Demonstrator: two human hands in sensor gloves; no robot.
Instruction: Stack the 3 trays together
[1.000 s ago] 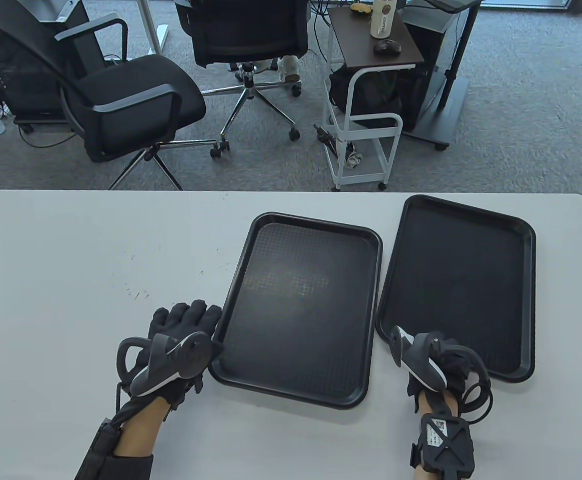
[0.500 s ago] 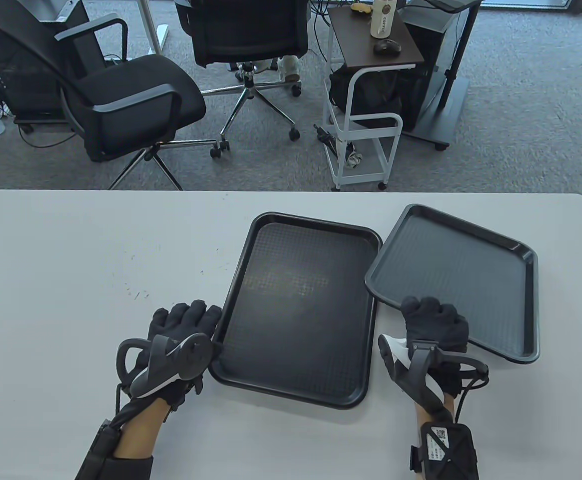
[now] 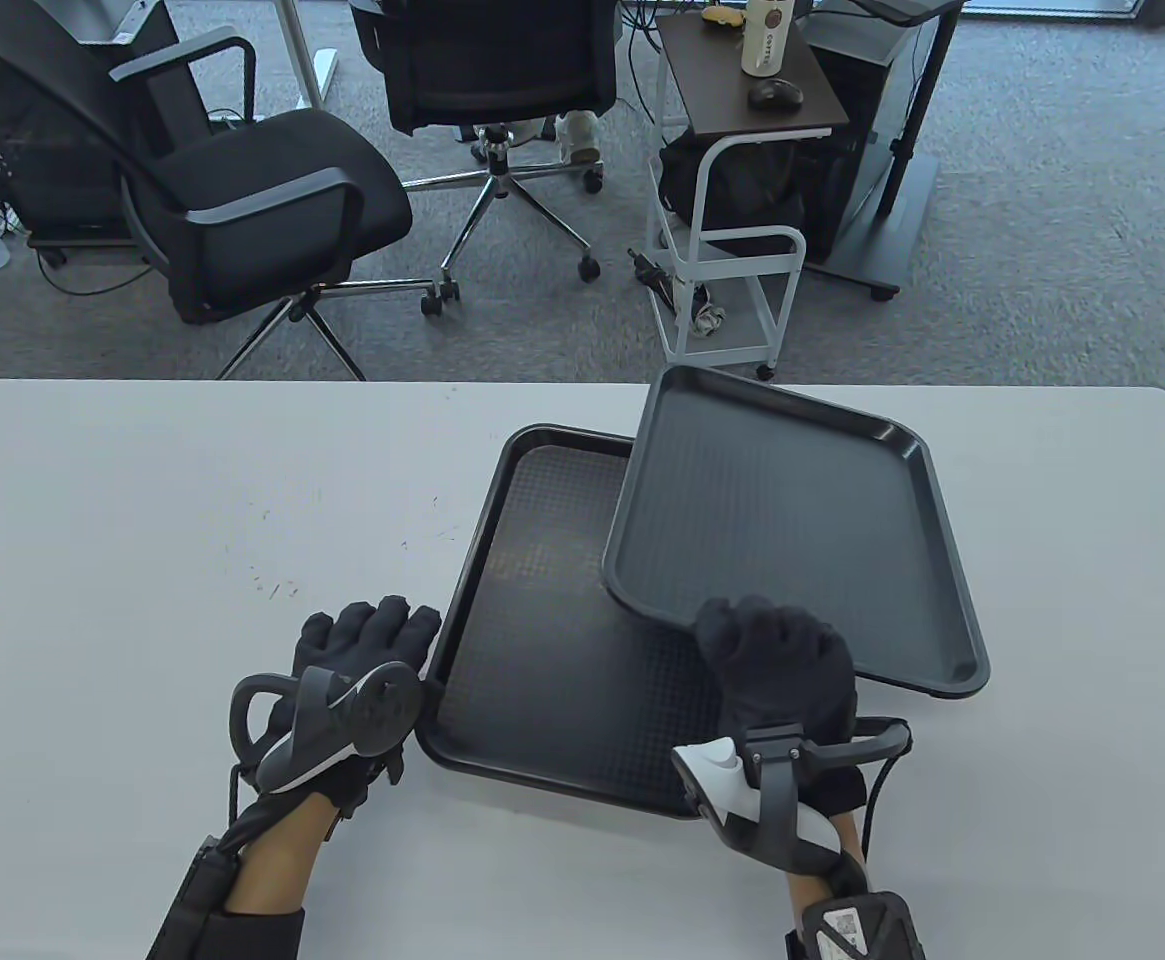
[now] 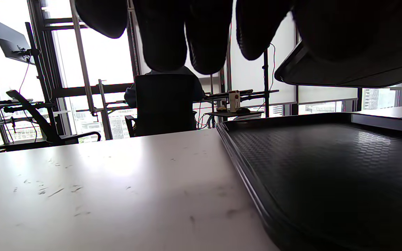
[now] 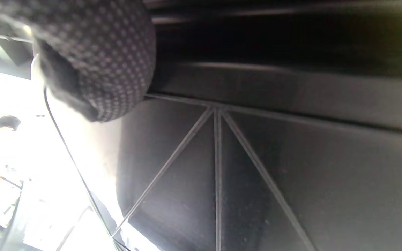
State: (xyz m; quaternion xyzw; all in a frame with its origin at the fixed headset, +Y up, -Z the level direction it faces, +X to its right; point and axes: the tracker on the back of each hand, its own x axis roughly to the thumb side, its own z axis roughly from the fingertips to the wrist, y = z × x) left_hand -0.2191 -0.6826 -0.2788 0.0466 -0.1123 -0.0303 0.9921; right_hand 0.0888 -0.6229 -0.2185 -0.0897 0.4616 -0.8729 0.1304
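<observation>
A black tray (image 3: 542, 640) lies flat on the white table (image 3: 142, 520), right of centre. My right hand (image 3: 777, 655) grips the near edge of a second black tray (image 3: 782, 500) and holds it tilted in the air, over the flat tray's right part. My left hand (image 3: 367, 640) lies flat on the table against the flat tray's near left rim. In the left wrist view the flat tray (image 4: 326, 167) fills the right side, with the lifted tray (image 4: 344, 75) above it. The right wrist view shows the lifted tray's ribbed underside (image 5: 257, 167) and a gloved fingertip (image 5: 99, 52). Only two trays can be told apart.
Beyond the table's far edge stand two black office chairs (image 3: 242, 190) and a white rolling cart (image 3: 732, 240). Bare table lies left of the trays and at the far right (image 3: 1092, 560).
My right hand has taken hold of the right tray, lifted it off the table and carried it left, over the flat tray. The left hand has stayed by the flat tray's rim.
</observation>
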